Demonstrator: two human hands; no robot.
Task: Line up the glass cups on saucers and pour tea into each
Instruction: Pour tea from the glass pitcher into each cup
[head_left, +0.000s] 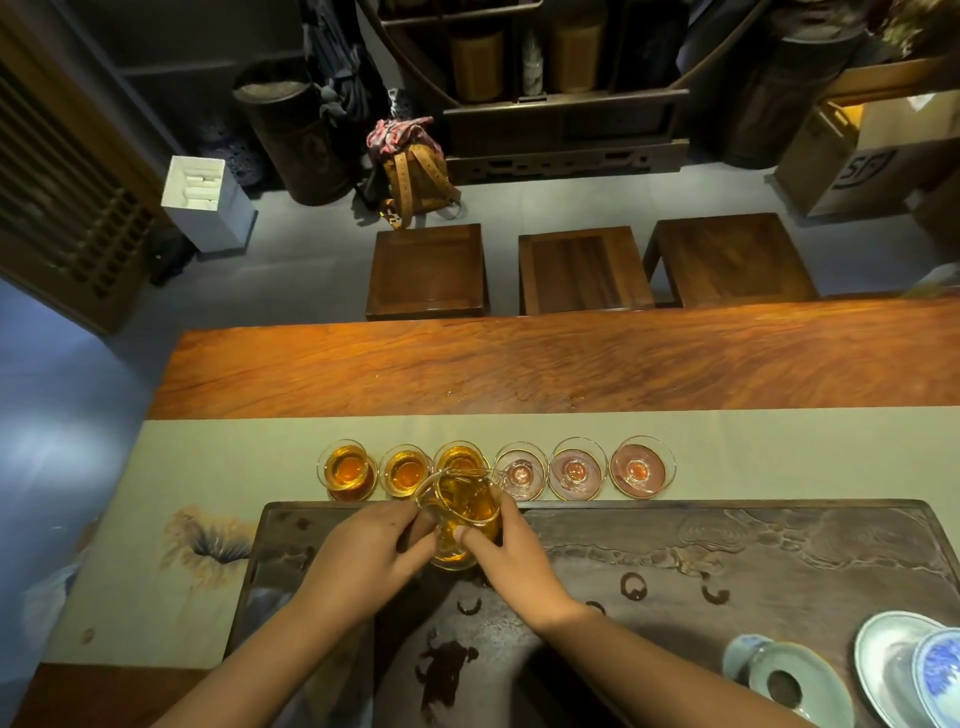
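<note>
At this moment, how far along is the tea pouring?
Six cups stand lined up on saucers. The three on the left already hold tea. Both hands, left and right, hold the glass pitcher near the fourth cup. That cup and the other two on the right look empty.

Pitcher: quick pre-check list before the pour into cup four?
1. Grip: left hand and right hand both hold the pitcher: ok.
2. Tea left: pitcher shows amber tea well up its wall: ok.
3. Spout aim: spout sits near the rim of the fourth cup, but whether it is over the bowl: cannot tell.
4. Cups one to three filled: ok.
5. Cups five and six in line, empty, waiting: ok.
6. Saucers under cups: cannot tell.
</note>
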